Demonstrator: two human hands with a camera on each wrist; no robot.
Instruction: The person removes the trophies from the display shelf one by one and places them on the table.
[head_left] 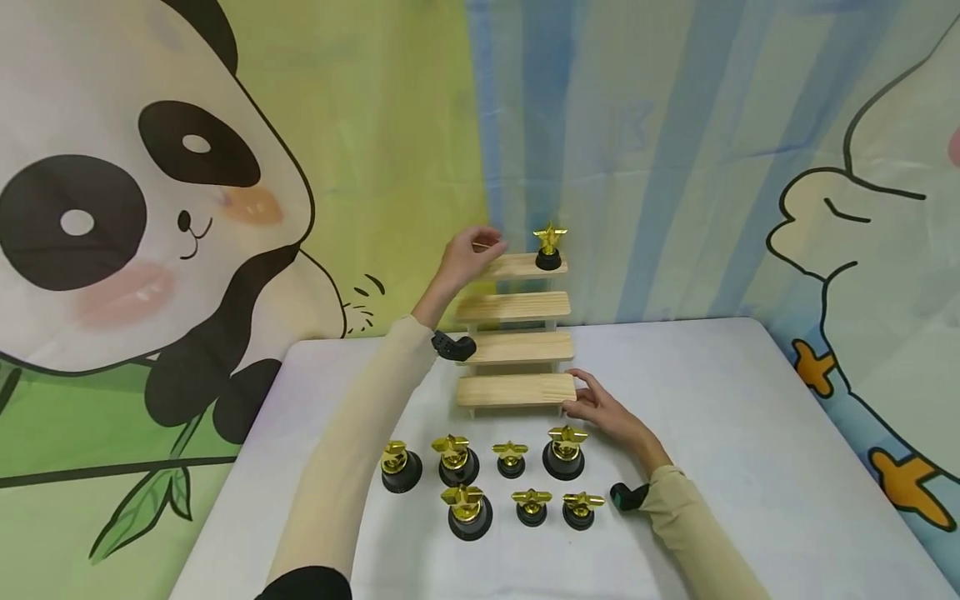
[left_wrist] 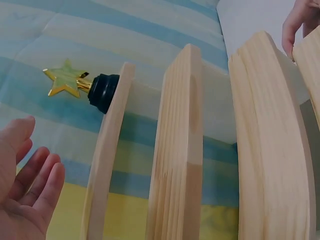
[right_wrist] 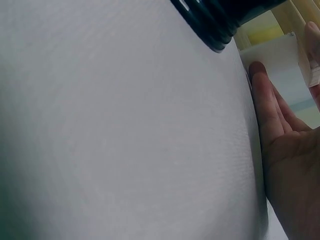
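Left hand, fingers relaxed and holding nothing, hovers at 9 o'clock of the star trophy on the top step of the wooden stand. Right hand, fingers straight, touches the bottom step. Risk: a knock to the stand could topple the trophy onto the bench

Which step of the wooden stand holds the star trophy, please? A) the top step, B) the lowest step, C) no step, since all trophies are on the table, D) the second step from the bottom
A: the star trophy stands on the top step of the stand, while seven other trophies sit on the table.
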